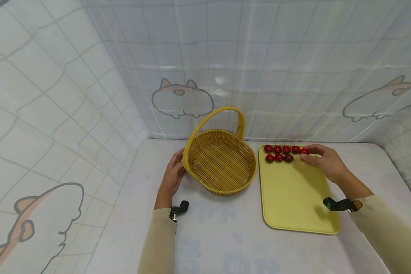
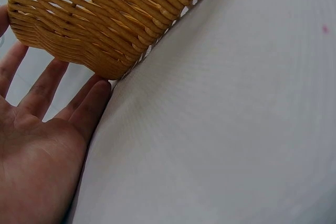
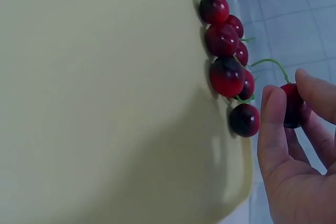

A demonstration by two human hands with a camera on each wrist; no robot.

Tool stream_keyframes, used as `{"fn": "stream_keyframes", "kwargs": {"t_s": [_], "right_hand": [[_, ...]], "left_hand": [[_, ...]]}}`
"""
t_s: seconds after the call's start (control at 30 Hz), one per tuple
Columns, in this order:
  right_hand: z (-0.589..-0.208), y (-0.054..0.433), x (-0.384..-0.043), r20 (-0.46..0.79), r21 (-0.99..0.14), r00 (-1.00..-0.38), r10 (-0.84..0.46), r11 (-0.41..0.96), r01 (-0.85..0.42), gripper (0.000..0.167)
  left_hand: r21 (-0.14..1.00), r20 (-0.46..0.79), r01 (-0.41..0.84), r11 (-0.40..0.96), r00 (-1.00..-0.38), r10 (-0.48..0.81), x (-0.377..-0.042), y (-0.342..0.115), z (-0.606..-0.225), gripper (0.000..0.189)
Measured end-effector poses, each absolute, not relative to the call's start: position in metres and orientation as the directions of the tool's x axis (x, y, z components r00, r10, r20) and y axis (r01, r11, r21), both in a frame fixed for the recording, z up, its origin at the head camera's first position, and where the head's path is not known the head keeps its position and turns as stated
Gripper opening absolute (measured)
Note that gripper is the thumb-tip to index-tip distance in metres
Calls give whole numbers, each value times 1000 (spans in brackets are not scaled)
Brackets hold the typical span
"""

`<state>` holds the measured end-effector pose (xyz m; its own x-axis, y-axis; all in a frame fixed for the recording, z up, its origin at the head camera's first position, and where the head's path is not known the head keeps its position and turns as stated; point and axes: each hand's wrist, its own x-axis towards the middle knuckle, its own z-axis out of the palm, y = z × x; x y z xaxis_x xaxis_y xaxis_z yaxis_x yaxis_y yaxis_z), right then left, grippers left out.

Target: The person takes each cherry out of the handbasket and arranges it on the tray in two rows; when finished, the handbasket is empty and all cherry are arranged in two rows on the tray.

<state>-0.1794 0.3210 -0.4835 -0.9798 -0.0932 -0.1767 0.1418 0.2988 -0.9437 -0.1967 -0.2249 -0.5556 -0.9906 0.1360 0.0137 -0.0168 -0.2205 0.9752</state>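
Note:
My right hand (image 1: 325, 161) pinches a dark red cherry (image 3: 295, 103) with a green stem between thumb and fingers, over the far right corner of the yellow tray (image 1: 294, 201). Several other cherries (image 1: 278, 157) lie in two rows along the tray's far edge, left of that hand. A woven yellow basket (image 1: 222, 190) with a tall arched handle stands left of the tray; nothing shows inside it. At the basket's left side is my left hand (image 1: 174, 171), its fingers extended and touching the lower weave, as the left wrist view (image 2: 42, 150) shows.
The white-covered table (image 1: 219, 232) runs in front of the basket and tray. A pale tiled-pattern sheet (image 1: 226, 68) with cartoon animals hangs close behind both, and another stretch of sheet (image 1: 54, 133) rises on the left. Each wrist wears a small black device.

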Motion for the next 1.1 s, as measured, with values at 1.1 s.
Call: {"fn": "stream_keyframes", "kwargs": {"t_s": [1.1], "right_hand": [[-519, 308, -182, -276, -953, -960, 56, -147, 265, 22]], "left_hand": [[976, 26, -4, -217, -991, 135, -195, -224, -554, 51]]}}
